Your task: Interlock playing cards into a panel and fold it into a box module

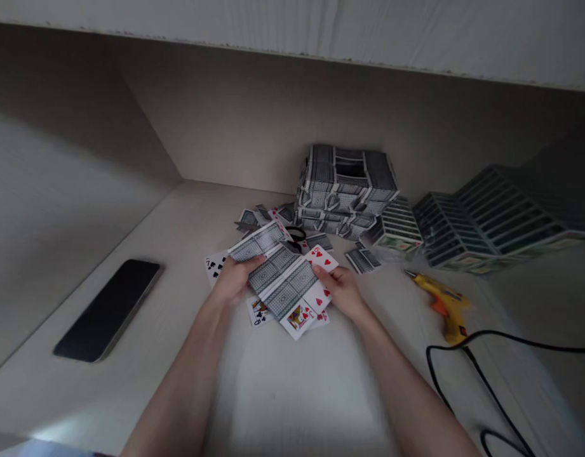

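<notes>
My left hand (pixel 235 278) is closed on the left side of several patterned playing cards (pixel 275 274), most with their grey backs up. My right hand (pixel 343 291) grips the right side, its thumb over a red hearts card (pixel 321 293) that lies face up. A jack of hearts (pixel 298 317) sticks out at the near edge. Under and beside my hands are loose face-up cards, among them a spades card (pixel 215 265) by my left wrist. Whether the cards in my two hands are joined I cannot tell. Scissors with black handles (pixel 296 235) lie partly hidden just behind.
Behind stands a box-like structure of folded cards (pixel 352 184). Stacks of packed card boxes (pixel 483 219) are at the right. A yellow glue gun (pixel 442 304) with a black cable (pixel 492 374) lies at right, a phone (pixel 110 310) at left. A shelf edge (pixel 292 47) hangs overhead.
</notes>
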Tool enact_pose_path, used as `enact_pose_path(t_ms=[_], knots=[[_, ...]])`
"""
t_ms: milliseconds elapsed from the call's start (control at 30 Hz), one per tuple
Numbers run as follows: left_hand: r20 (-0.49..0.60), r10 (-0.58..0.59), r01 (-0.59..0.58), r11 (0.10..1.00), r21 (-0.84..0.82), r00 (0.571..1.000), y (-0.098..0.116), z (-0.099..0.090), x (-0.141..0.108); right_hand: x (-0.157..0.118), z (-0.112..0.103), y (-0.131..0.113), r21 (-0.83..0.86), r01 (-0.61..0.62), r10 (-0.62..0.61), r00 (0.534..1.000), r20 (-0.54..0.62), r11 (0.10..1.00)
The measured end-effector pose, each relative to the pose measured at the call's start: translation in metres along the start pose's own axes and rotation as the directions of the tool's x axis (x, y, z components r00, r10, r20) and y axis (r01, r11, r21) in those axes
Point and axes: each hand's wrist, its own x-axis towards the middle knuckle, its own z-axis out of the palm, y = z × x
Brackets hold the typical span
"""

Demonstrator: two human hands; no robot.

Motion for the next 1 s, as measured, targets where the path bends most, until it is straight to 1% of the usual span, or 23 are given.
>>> enact_pose_path(t_ms=[100, 200, 267, 333, 400, 433, 533, 600, 667, 733, 800, 867, 933, 1000], knots=[[0.005, -0.015, 0.016, 1.000, -0.020, 1.000, 0.003, 0.001, -0.002, 0.001, -0.001, 0.000, 0.019, -0.002, 0.002, 1.000, 0.004, 1.000], [0.025, -0.030, 0.032, 0.996, -0.087, 0.999, 0.006, 0.004, -0.004, 0.003, -0.003, 0.002, 0.070, -0.012, 0.012, 1.000, -0.009, 0.997], [0.032, -0.026, 0.031, 0.987, -0.157, 0.999, 0.005, 0.007, -0.006, 0.003, -0.005, 0.002, 0.170, -0.028, 0.032, 0.999, -0.017, 0.985], [0.017, 0.004, 0.000, 0.975, -0.221, 1.000, 0.002, 0.013, -0.007, 0.002, -0.005, 0.000, 0.292, -0.046, 0.044, 0.999, 0.012, 0.955], [0.024, 0.022, -0.016, 0.969, -0.246, 0.999, -0.001, 0.017, -0.008, 0.001, -0.005, -0.003, 0.379, -0.065, 0.049, 0.998, 0.050, 0.923], [0.051, 0.013, -0.001, 0.970, -0.243, 0.999, -0.002, 0.018, -0.008, 0.001, -0.005, -0.004, 0.401, -0.075, 0.058, 0.997, 0.053, 0.913], [0.171, -0.067, 0.101, 0.975, -0.196, 0.983, 0.002, 0.010, -0.006, 0.002, -0.006, -0.005, 0.434, -0.075, 0.090, 0.996, -0.013, 0.898], [0.181, -0.107, 0.140, 0.974, -0.177, 0.978, 0.009, -0.001, -0.003, 0.002, -0.008, -0.004, 0.435, -0.086, 0.107, 0.994, -0.023, 0.896], [0.140, -0.122, 0.144, 0.977, -0.158, 0.982, 0.017, -0.013, -0.001, 0.004, -0.010, -0.003, 0.399, -0.126, 0.131, 0.991, 0.017, 0.908], [0.132, -0.177, 0.183, 0.982, -0.036, 0.975, 0.020, -0.019, 0.000, 0.005, -0.010, -0.002, 0.362, -0.153, 0.146, 0.988, 0.048, 0.919], [0.154, -0.200, 0.186, 0.978, 0.099, 0.968, 0.020, -0.019, -0.002, 0.006, -0.008, -0.001, 0.366, -0.140, 0.142, 0.990, 0.022, 0.920], [0.181, -0.184, 0.149, 0.970, 0.192, 0.966, 0.016, -0.015, -0.005, 0.007, -0.005, 0.000, 0.392, -0.108, 0.135, 0.990, -0.042, 0.914], [0.200, -0.166, 0.116, 0.964, 0.240, 0.965, 0.011, -0.010, -0.007, 0.008, -0.003, 0.002, 0.394, -0.088, 0.135, 0.986, -0.093, 0.915], [0.206, -0.172, 0.113, 0.956, 0.270, 0.963, 0.008, -0.008, -0.007, 0.009, -0.003, 0.003, 0.377, -0.080, 0.131, 0.985, -0.111, 0.923]])
